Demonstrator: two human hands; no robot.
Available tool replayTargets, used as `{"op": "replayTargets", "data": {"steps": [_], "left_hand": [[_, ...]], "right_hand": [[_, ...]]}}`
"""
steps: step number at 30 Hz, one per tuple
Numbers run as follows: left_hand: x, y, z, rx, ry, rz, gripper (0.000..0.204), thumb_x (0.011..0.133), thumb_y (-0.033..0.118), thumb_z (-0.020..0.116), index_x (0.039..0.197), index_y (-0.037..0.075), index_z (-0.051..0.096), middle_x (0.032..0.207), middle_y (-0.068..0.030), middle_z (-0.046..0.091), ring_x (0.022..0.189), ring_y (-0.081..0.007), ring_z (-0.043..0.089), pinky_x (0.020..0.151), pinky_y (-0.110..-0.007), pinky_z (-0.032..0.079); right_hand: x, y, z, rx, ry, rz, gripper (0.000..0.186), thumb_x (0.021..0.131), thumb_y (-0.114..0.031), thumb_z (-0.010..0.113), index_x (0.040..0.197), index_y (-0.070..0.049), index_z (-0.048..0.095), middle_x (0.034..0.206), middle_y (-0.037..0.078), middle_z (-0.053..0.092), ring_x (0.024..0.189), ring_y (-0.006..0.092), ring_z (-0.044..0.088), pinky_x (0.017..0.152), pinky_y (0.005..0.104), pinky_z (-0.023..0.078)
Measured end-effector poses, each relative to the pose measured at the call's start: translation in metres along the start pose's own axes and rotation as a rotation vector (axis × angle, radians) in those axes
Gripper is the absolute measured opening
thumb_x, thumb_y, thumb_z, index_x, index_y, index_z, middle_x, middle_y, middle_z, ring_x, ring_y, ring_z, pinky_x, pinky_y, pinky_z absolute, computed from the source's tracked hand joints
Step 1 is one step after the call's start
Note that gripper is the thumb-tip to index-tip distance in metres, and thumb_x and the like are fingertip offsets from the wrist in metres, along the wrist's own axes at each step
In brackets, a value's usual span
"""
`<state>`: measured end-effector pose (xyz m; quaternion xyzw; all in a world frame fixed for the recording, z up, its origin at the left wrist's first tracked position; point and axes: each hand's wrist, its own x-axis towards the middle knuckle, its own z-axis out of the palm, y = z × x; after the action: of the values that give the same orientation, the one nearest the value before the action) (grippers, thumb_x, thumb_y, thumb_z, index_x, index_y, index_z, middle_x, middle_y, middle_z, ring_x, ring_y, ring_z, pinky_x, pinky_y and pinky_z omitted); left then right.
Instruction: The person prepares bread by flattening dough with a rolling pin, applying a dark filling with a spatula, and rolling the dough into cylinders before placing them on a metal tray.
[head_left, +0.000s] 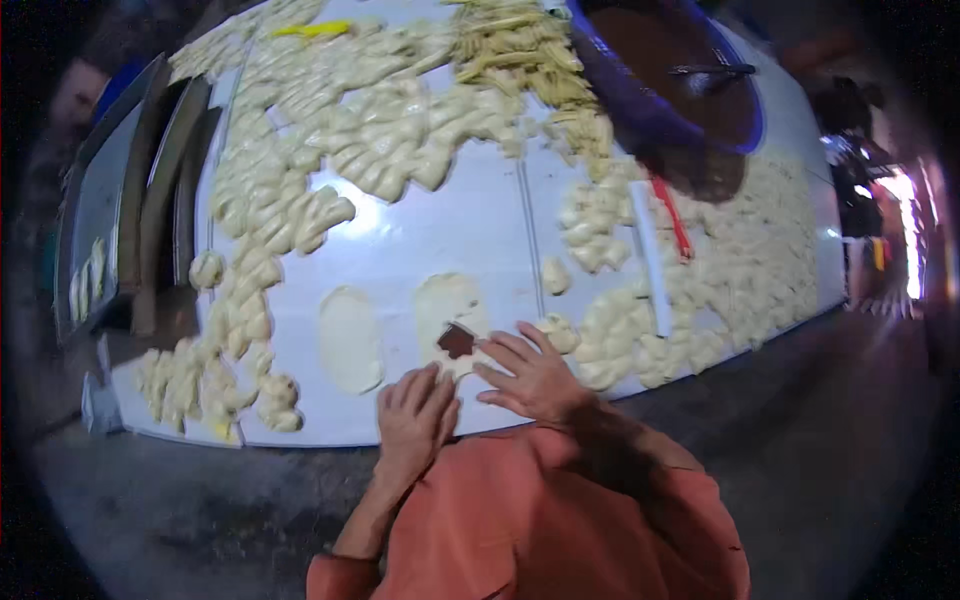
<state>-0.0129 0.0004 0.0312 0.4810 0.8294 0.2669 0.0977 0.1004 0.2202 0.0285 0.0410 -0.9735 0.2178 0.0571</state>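
Observation:
A flattened pale dough oval [445, 296] lies on the white table in front of me, with a dark brown patch of filling [456, 341] on its near half. At its near left edge, my left hand [415, 412] rests with fingers stretched forward and close together; whether they touch the dough is hard to tell. My right hand [532, 380] lies at the near right edge, fingers spread, the tips beside the filling. Neither hand visibly grips anything. Left of this piece is a second flattened dough oval [350, 340], bare of filling.
Many shaped dough pieces [390, 140] cover the far and left table; more dough pieces [740, 270] cover the right. A purple basin [745, 135] of brown paste holds a dark-handled utensil [712, 70]. Nearby lie a white stick [650, 260] and red tool [672, 215]. Trays [125, 190] stand left.

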Motion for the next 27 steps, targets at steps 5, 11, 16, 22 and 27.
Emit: {"op": "replayTargets", "data": {"steps": [5, 11, 16, 22, 27], "left_hand": [[-0.003, -0.006, 0.002, 0.055, 0.026, 0.051, 0.042, 0.084, 0.019, 0.078, 0.125, 0.013, 0.069, 0.135, -0.0121, 0.061, 0.123, -0.0321, 0.055, 0.100, -0.050, 0.040], [0.000, -0.006, 0.006, 0.057, 0.089, 0.065, 0.040, 0.083, 0.019, 0.080, 0.121, 0.014, 0.071, 0.128, -0.0097, 0.063, 0.119, -0.0313, 0.057, 0.101, -0.050, 0.039], [-0.006, -0.011, 0.003, 0.078, 0.135, 0.063, 0.038, 0.084, 0.021, 0.080, 0.121, 0.016, 0.072, 0.127, -0.0073, 0.064, 0.117, -0.0277, 0.058, 0.101, -0.049, 0.039], [-0.003, -0.016, 0.006, 0.082, 0.168, 0.076, 0.032, 0.085, 0.021, 0.080, 0.116, 0.017, 0.074, 0.124, -0.0067, 0.066, 0.115, -0.0271, 0.059, 0.099, -0.050, 0.041], [-0.005, -0.010, 0.005, 0.041, 0.175, 0.035, 0.030, 0.080, 0.015, 0.080, 0.110, 0.014, 0.075, 0.116, -0.0085, 0.067, 0.111, -0.0293, 0.061, 0.097, -0.050, 0.041]], "right_hand": [[0.003, 0.050, -0.049, -0.017, 0.342, 0.330, 0.026, 0.090, -0.026, 0.075, 0.109, -0.008, 0.070, 0.128, 0.013, 0.065, 0.117, 0.0306, 0.062, 0.103, 0.0471, 0.046], [0.012, 0.134, -0.093, -0.068, 0.629, 0.644, 0.022, 0.092, -0.016, 0.070, 0.110, -0.004, 0.072, 0.109, 0.014, 0.072, 0.093, 0.0327, 0.069, 0.087, 0.0422, 0.052], [0.040, 0.159, -0.117, 0.009, 0.631, 0.778, 0.026, 0.095, -0.020, 0.066, 0.113, -0.003, 0.072, 0.107, 0.016, 0.072, 0.091, 0.0325, 0.070, 0.082, 0.0412, 0.054], [0.008, 0.142, -0.112, 0.067, 0.557, 0.872, 0.025, 0.096, -0.023, 0.067, 0.108, -0.002, 0.073, 0.094, 0.017, 0.073, 0.083, 0.0295, 0.073, 0.075, 0.0385, 0.054], [-0.021, 0.135, -0.102, -0.128, 0.631, 0.957, 0.023, 0.093, -0.025, 0.071, 0.107, -0.007, 0.072, 0.097, 0.012, 0.072, 0.085, 0.0317, 0.070, 0.077, 0.0422, 0.054]]}}
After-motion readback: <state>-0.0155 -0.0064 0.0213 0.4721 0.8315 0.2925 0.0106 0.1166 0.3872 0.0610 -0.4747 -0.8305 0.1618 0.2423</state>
